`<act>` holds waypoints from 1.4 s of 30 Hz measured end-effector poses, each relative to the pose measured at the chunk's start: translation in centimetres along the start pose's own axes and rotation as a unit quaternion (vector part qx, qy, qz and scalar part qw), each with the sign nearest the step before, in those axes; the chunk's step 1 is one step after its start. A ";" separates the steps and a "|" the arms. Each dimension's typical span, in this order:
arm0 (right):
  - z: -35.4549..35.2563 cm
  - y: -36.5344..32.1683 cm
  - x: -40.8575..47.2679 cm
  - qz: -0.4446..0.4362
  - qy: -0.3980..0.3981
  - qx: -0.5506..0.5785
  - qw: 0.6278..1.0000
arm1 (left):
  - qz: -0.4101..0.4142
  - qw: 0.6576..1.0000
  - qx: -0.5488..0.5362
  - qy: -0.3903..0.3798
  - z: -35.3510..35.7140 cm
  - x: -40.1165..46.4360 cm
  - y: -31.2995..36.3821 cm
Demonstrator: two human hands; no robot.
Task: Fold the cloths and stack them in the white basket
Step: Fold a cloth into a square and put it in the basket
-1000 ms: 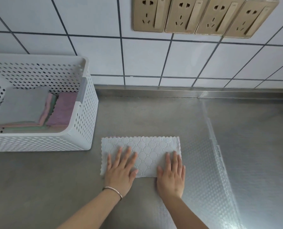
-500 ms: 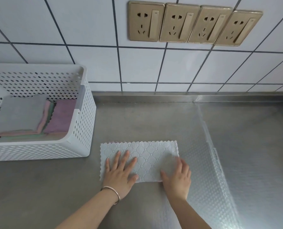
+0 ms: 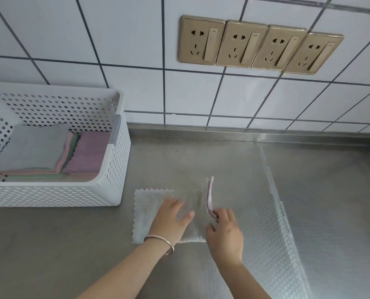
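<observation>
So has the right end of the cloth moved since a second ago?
Yes. The right hand has lifted the cloth's right end up and leftward, toward the white basket.

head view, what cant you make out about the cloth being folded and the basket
- Cloth: the head view blurs its lifted right edge, and the left hand covers its middle, so the fold line is hidden.
- Right hand: its grip on the raised edge is smeared by motion; fingertips unclear.
- Basket: cut off by the left frame edge; its front wall hides the lower cloths, so the count of the stacks is unknown.
</observation>
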State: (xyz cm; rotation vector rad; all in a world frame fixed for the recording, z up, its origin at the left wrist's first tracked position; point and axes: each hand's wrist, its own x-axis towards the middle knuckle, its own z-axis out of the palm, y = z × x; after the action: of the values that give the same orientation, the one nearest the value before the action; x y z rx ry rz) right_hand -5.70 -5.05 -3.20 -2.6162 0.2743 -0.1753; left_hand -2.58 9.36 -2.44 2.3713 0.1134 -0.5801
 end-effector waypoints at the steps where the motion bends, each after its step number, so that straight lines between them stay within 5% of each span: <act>1: 0.3 -0.9 -0.3 -0.062 0.027 0.000 0.998 | -0.030 0.994 -0.102 -0.009 -0.5 0.0 0.8; 4: 1.7 -3.2 -1.1 -0.209 0.057 0.016 0.976 | -0.090 0.958 -0.273 0.005 -1.4 0.1 1.7; 7: 2.7 -4.3 -1.6 -0.270 0.047 0.034 0.961 | -0.133 0.942 -0.302 0.066 -2.2 0.2 0.4; 16: 6.5 -2.9 -1.3 -0.241 -0.133 -0.120 0.954 | -0.134 0.956 -0.190 0.177 -4.5 -0.2 -4.7; 25: 8.2 -3.2 -1.6 -0.259 -0.163 -0.136 0.942 | -0.206 0.946 -0.158 0.197 -3.0 0.6 -8.3; 36: 7.0 -1.6 -2.7 -0.261 -0.171 -0.171 0.934 | -0.140 0.926 -0.226 0.267 -1.5 -0.3 -9.1; 39: 6.0 -2.0 -2.4 -0.260 -0.160 -0.168 0.937 | -0.017 0.954 0.005 0.300 -0.6 -0.9 -9.2; 42: 6.3 -3.0 -0.9 -0.233 -0.183 -0.175 0.939 | 0.050 0.955 0.214 0.197 1.0 -0.9 -9.0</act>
State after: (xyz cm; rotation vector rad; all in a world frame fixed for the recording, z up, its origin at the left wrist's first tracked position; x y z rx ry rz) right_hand -4.97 0.67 -7.22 -2.9518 -0.4933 0.2257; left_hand -5.89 15.65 -8.14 2.8717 0.0456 -0.0753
